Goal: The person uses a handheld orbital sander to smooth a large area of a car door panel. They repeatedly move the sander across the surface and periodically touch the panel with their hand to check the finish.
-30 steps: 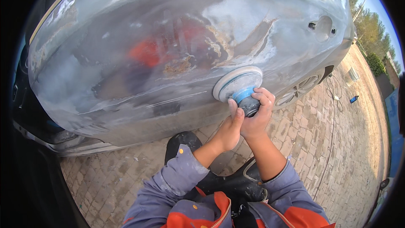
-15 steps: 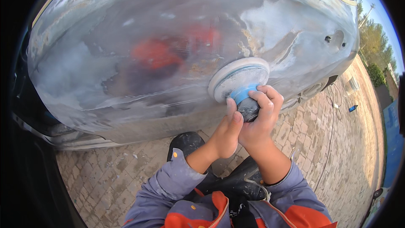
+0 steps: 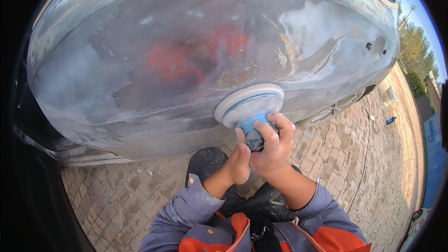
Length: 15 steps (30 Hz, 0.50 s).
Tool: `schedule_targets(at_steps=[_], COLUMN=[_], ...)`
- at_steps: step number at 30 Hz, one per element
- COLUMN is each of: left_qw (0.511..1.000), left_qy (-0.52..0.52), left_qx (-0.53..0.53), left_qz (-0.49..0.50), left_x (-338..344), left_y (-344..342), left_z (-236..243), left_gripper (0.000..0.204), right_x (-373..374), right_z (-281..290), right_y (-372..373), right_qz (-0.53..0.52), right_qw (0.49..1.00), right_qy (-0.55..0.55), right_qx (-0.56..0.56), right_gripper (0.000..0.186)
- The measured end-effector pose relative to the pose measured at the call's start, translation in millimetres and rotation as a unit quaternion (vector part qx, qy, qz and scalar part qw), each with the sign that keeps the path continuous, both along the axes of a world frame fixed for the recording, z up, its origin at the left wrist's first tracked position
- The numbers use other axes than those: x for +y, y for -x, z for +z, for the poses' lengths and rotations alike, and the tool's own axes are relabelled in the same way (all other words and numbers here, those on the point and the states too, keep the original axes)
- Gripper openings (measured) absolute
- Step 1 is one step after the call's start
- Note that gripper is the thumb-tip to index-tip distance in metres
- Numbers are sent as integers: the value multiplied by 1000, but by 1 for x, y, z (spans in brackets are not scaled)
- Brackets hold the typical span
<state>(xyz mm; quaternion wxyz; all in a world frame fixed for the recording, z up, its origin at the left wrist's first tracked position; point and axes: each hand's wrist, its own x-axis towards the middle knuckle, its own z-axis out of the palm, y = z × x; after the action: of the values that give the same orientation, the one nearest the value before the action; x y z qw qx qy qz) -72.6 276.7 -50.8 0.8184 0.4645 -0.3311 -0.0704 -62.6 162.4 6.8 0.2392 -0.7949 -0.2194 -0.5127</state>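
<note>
A round disc sander (image 3: 254,108) with a pale pad, a blue collar and a dark body is pressed to the lower part of a car door (image 3: 186,88). My right hand (image 3: 275,147) wraps round the sander from the right, its fingers on the collar and body. From the left my left hand (image 3: 238,161) closes on the same tool, thumb along its side. The door is dull grey and scuffed, with a reddish reflection in its middle and bare brownish patches. The sander's underside against the panel is hidden.
Brick paving (image 3: 333,158) spreads below the car, with a thin cable (image 3: 366,144) running along it on the right. A small blue object (image 3: 390,120) lies farther right. The door handle recess (image 3: 376,47) is at the upper right. My knee (image 3: 205,161) is close under the sill.
Both hands have moved the sander down and to the left along the door. The grip on it looks the same.
</note>
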Motion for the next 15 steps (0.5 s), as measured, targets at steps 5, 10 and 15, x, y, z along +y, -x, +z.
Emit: schedule_targets(at_steps=[5, 10, 15], left_qw=[1000, 999, 999], left_qy=[3, -19, -44], left_qx=[18, 30, -2], left_qz=[-15, -4, -3], left_x=[-9, -26, -42], left_y=[3, 2, -10], left_z=[-14, 12, 31], left_gripper=[92, 91, 89], right_x=[-6, -23, -44], right_z=[-12, 1, 14], right_y=[3, 0, -5], right_qz=[-2, -22, -42], right_qw=[1000, 999, 997], right_qy=[-1, -18, -45], right_qx=[27, 26, 46], right_gripper=[70, 65, 58])
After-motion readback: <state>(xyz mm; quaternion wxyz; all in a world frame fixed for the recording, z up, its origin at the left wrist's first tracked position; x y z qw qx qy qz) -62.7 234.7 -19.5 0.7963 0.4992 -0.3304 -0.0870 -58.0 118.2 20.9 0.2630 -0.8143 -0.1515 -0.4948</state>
